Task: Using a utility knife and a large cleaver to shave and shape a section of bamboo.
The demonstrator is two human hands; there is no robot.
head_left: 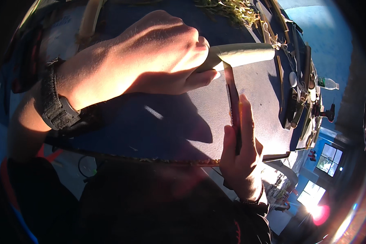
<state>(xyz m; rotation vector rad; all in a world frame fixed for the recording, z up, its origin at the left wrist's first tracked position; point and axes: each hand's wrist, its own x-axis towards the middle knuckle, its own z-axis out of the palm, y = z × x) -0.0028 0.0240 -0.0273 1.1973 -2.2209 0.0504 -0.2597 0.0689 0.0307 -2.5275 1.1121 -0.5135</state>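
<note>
My left hand, with a dark strap and watch on its wrist, is closed around a pale piece of bamboo. The smooth, rounded piece sticks out of the fist to the right, above the dark table. In my right hand is a utility knife, held from below with its blade pointing up. The blade's tip meets the underside of the bamboo, close to my left thumb. My left palm hides the bamboo's other end.
The blue-black tabletop has a worn front edge close to my body. Green shavings lie at the far side. Along the right edge are bamboo lengths, string, a white oval object and a clear plastic bottle.
</note>
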